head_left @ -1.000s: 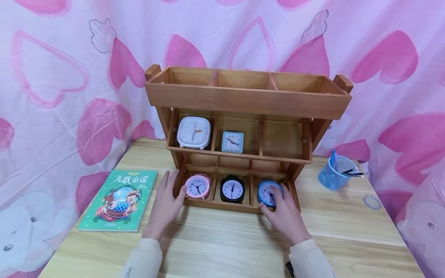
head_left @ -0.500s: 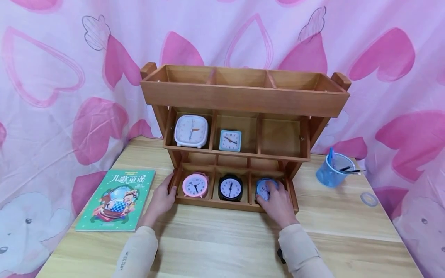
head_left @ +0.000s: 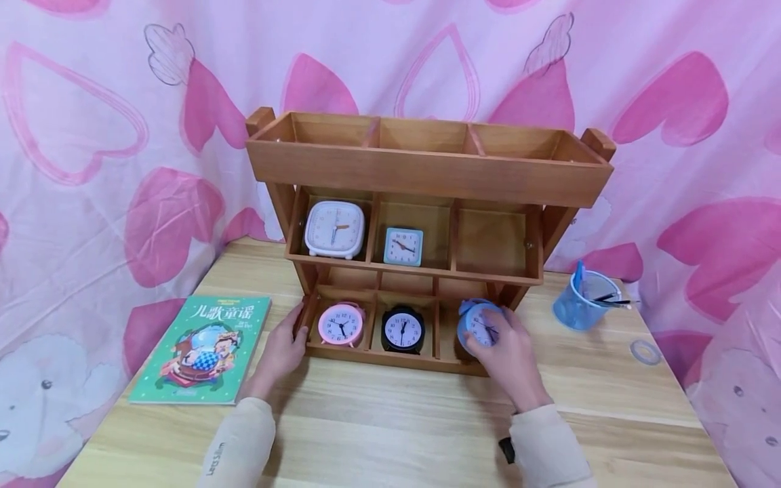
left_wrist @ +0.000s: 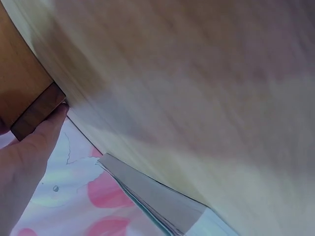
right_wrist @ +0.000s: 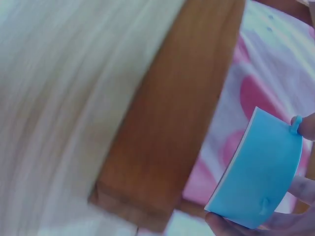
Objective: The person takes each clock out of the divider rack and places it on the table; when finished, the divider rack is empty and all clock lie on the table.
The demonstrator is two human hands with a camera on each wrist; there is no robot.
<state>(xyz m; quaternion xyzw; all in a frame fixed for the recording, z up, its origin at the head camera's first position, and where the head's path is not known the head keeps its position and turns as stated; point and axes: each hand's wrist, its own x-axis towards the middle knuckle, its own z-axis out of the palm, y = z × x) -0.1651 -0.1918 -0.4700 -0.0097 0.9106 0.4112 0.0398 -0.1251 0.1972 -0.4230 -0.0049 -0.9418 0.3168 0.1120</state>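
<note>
My right hand (head_left: 511, 352) grips the blue round alarm clock (head_left: 474, 325) at the lower right compartment; the right wrist view shows the blue clock (right_wrist: 261, 167) between thumb and fingers. At the lower left end of the wooden shelf (head_left: 427, 173), my left hand (head_left: 282, 352) holds the side board, and in the left wrist view the hand (left_wrist: 29, 157) touches the board's end (left_wrist: 39, 110). A pink clock (head_left: 341, 325) and a black clock (head_left: 403, 329) stand in the other lower compartments. The middle tier bears a white clock (head_left: 334, 230) and a small square clock (head_left: 403, 247).
A green book (head_left: 201, 349) lies left of the shelf. To the right stand a blue mesh pen cup (head_left: 578, 308) with pens and, nearer the table's edge, a clear ring (head_left: 645, 352). A pink heart-patterned curtain (head_left: 232, 41) hangs behind.
My left hand has moved from beside the pink clock to the shelf's side. My right hand has closed on the blue clock, which has shifted up and to the right and is tilted.
</note>
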